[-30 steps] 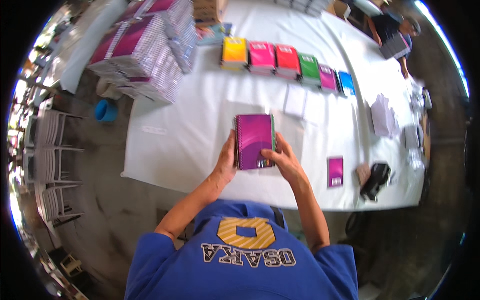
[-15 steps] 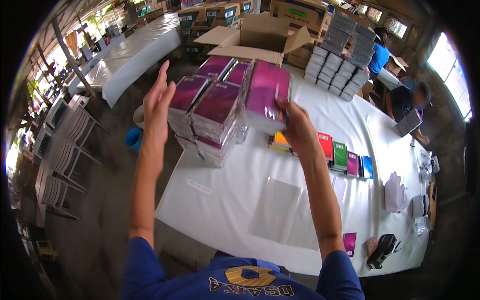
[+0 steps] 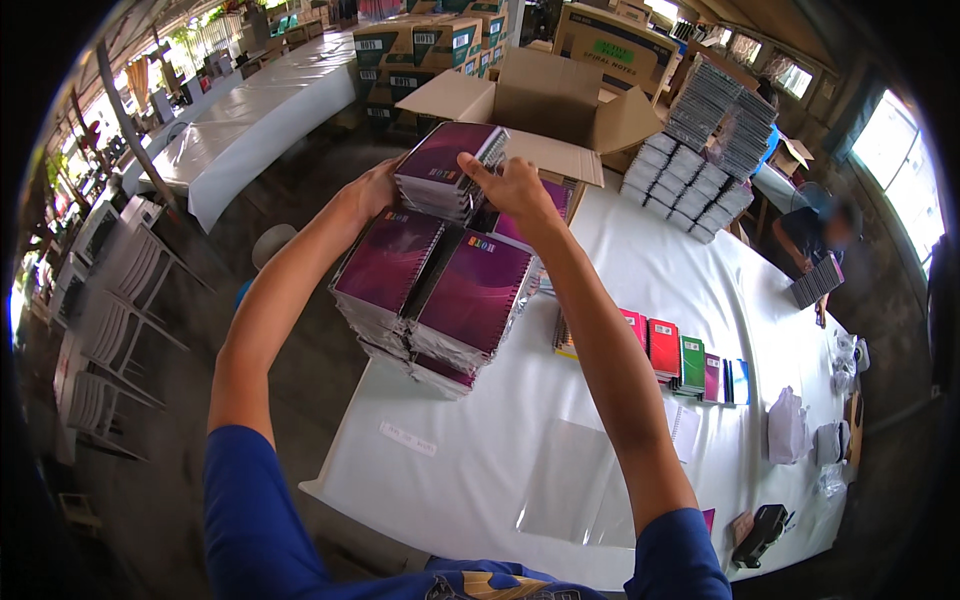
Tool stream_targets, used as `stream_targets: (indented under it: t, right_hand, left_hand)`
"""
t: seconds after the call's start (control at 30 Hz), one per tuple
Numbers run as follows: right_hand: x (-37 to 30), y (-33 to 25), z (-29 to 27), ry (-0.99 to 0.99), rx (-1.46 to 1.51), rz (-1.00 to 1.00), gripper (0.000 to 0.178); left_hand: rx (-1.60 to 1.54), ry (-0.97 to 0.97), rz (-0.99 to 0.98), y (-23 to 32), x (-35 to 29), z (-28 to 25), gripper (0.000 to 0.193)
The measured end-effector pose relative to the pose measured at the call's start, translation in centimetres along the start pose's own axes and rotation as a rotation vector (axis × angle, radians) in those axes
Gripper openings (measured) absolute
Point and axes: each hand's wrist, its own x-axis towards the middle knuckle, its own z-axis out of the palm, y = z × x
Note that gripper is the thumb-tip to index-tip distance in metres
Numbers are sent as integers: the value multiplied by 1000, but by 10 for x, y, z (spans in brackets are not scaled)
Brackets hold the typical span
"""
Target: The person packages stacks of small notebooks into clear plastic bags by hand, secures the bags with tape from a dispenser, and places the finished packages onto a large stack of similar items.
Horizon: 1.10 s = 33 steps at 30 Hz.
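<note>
At the far left of the white table, my left hand presses the left side of a bundle of purple spiral notebooks, its fingers partly hidden behind it. My right hand grips the bundle's right side, thumb over the top cover. This bundle stands a little higher than its neighbours. In front of it are two more piles of purple notebooks, a left pile and a right pile, wrapped in clear plastic. Another purple notebook pile shows partly under my right wrist.
An open cardboard box stands behind the piles. Small coloured notebooks line the table's middle, with clear plastic sheets nearer me. Tall notebook stacks rise at the back right. A co-worker holds notebooks at the far right.
My right hand has left the right-hand purple bundle and moved to the back one. My left hand has gone from open in the air to that same bundle's left side.
</note>
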Motion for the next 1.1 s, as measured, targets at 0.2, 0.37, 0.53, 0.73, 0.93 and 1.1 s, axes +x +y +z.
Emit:
stream_targets:
  t: [0.2,0.37,0.53,0.73,0.93,1.1]
  right_hand:
    - [5,6,-8,-124,118,-162,68]
    - [-7,4,-18,-292,336,-2,65]
    - [-28,-20,-33,-334,699,-73,56]
    - [-91,-8,-95,-282,940,-174,46]
    - [-244,97,-142,-928,1848,325,58]
    - [-388,178,-124,-803,2061,718,62]
  left_hand:
    - [-409,-155,-175,-6,7,-5,31]
    - [-399,-141,-279,14,7,-10,38]
    - [-575,-31,-227,20,18,-19,55]
    - [-533,79,-62,164,1,-19,65]
    - [-655,-67,261,181,-64,89,122]
    - [-1231,-591,-71,238,-143,204,128]
